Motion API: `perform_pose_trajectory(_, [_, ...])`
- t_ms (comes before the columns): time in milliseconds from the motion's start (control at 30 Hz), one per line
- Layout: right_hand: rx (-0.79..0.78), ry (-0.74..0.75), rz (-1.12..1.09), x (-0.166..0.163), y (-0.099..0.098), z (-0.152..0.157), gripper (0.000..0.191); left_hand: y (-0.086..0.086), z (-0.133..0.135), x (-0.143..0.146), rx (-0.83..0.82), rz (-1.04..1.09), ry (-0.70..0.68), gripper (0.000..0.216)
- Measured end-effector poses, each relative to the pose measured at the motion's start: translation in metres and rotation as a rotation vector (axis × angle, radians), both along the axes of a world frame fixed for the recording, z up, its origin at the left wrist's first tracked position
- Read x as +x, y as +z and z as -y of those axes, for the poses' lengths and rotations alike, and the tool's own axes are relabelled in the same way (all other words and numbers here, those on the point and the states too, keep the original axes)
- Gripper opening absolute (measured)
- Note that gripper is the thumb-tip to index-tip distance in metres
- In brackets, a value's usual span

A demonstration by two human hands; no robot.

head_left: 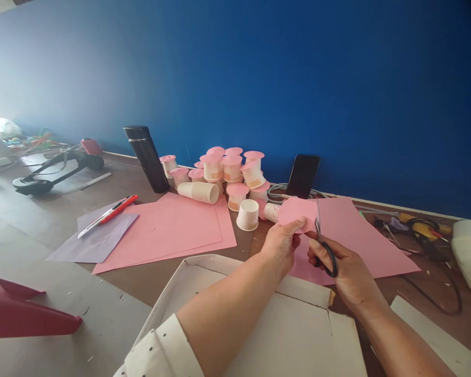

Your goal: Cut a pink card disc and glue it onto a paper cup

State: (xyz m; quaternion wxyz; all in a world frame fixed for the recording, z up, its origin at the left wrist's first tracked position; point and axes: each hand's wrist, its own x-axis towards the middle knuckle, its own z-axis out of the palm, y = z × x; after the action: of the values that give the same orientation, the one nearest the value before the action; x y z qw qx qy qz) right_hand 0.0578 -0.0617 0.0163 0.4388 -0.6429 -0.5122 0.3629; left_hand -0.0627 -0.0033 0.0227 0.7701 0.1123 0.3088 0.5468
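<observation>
At far left, a red plastic piece [23, 309] is seen at the near edge of a brown surface [110, 314]. Further right, a red utility knife [110, 212] is laid on a purple sheet [94, 243], with a black flask [147, 157] stood upright behind it. Pink paper sheets [172, 230] are spread flat beside the purple sheet. Behind them, paper cups [227, 170], many capped with pink discs, are clustered near the blue wall [259, 68]. A white cardboard tray [298, 324] is placed nearest the viewer. Above it, a pink paper circle [296, 212] is held off the surface by the left hand [282, 243], whose grip is pinched shut on the circle's lower edge. Just to the right, black-handled scissors [322, 238] are held by the right hand [345, 269]. That grip is closed through the handles, with the blades pointed upward, nearly shut, at the circle's right edge. A dark phone [303, 175] is propped against the wall behind, and a larger pink sheet [369, 241] is spread beneath the hands.
</observation>
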Motion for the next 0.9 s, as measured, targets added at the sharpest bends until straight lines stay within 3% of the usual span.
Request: perform_pose_trajectory(900, [-0.016,-0.034,-0.014,-0.0009,0.0000,-0.0005,0.048,-0.0017,-0.0001,-0.0006,0.027,-0.043,-0.066,0.034])
